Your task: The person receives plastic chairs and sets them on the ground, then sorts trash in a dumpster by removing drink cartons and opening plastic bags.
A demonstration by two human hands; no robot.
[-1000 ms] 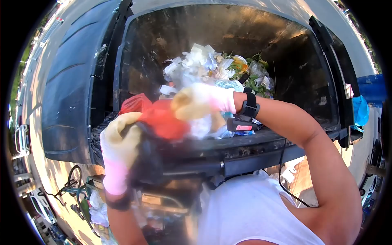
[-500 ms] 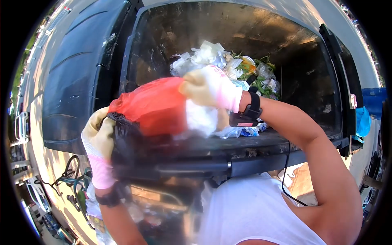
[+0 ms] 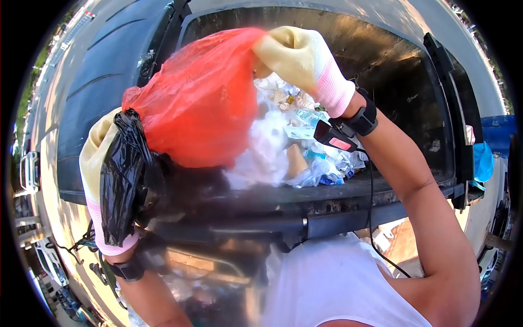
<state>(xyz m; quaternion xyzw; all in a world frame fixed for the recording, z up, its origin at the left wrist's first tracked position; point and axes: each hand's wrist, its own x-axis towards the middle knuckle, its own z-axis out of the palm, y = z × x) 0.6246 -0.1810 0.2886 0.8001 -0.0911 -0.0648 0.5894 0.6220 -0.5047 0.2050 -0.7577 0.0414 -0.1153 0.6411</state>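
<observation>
A red plastic bag [image 3: 201,103] is stretched between my two gloved hands, above the near part of an open black dumpster [image 3: 392,32]. My right hand [image 3: 294,57], in a cream-coated glove with a pink cuff, is closed on the bag's upper right end. At the other end my left hand [image 3: 97,141] is closed, its fingers partly hidden behind a crumpled black plastic bag [image 3: 122,180] that hangs over the glove and wrist. Loose rubbish, including white plastic [image 3: 267,147] and a brown piece of card [image 3: 296,162], lies below the red bag.
The dumpster's lid [image 3: 103,109] is folded back on the left. A dark bar [image 3: 256,223] runs along its front edge. On the right side hang a bright blue cloth or bag [image 3: 482,163] and, behind it, a blue container [image 3: 500,136]. A cable [image 3: 371,218] trails from my right wrist.
Both hands have moved apart, the right one up and the left one leftward. The red bag is raised and spread wider, and the black bag now hangs over my left glove.
</observation>
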